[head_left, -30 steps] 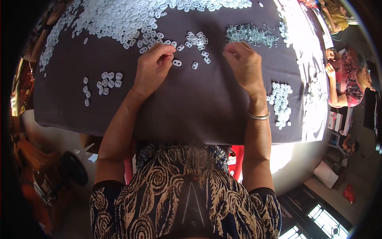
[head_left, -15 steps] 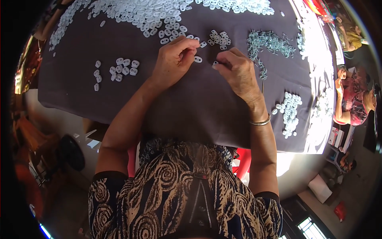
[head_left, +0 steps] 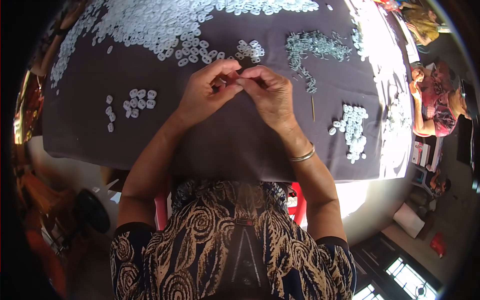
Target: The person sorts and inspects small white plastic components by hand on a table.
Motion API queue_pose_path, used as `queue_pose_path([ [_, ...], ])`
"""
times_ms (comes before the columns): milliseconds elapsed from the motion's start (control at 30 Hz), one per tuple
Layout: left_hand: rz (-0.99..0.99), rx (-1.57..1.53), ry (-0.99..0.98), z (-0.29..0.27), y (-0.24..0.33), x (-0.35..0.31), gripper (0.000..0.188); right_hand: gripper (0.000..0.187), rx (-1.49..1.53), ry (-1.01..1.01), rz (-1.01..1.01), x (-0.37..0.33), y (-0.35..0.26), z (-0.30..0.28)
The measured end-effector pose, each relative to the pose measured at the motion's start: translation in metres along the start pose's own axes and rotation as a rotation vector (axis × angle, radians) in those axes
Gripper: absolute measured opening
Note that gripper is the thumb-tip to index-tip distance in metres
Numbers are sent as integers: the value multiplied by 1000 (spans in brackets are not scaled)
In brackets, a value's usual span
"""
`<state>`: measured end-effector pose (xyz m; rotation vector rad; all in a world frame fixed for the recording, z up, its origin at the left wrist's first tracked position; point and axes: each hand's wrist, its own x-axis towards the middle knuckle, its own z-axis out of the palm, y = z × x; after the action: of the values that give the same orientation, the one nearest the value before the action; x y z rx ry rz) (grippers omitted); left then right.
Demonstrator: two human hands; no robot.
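Note:
My left hand [head_left: 207, 92] and my right hand [head_left: 272, 95] meet at their fingertips above the middle of the dark cloth. Both are closed in a pinch. Whatever is between the fingertips is mostly hidden; half a second ago a small white piece showed in the right hand's pinch. Just beyond the hands lie loose white oval pieces with holes [head_left: 193, 51] and a small cluster of white pieces [head_left: 250, 50]. To the right of the cluster spreads a heap of small grey-green metal-looking bits [head_left: 320, 46]. A thin brass-coloured rod [head_left: 313, 108] lies right of my right hand.
A large pile of white pieces [head_left: 145, 25] covers the far side of the dark tablecloth [head_left: 225, 145]. Small groups of white pieces sit at left [head_left: 140, 101] and right [head_left: 354, 131]. Another person [head_left: 435, 102] sits off to the right. Strong sunlight falls along the table's right edge.
My hands have come together; the right hand moved left and its fingertips now meet the left hand's. The white piece in its pinch is now hidden. The whole view has shifted slightly.

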<state>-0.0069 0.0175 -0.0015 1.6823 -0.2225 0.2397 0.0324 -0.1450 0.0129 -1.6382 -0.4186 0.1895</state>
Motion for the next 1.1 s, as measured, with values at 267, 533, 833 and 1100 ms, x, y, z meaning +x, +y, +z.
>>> queue_pose_path([
  [267, -136, -115, -15, -3, 3, 1, 32, 10, -43, 68, -83, -7, -2, 3],
  [533, -103, -146, -3, 0, 2, 1, 29, 12, -185, 27, -92, -7, 2, -14],
  [833, -159, -143, -77, 5, 5, -1, 34, 10, -742, 14, -53, 10, -8, -108],
  [1100, -148, -155, -39, 4, 3, 1, 35, 7, -846, -177, -135, 19, -12, -97],
])
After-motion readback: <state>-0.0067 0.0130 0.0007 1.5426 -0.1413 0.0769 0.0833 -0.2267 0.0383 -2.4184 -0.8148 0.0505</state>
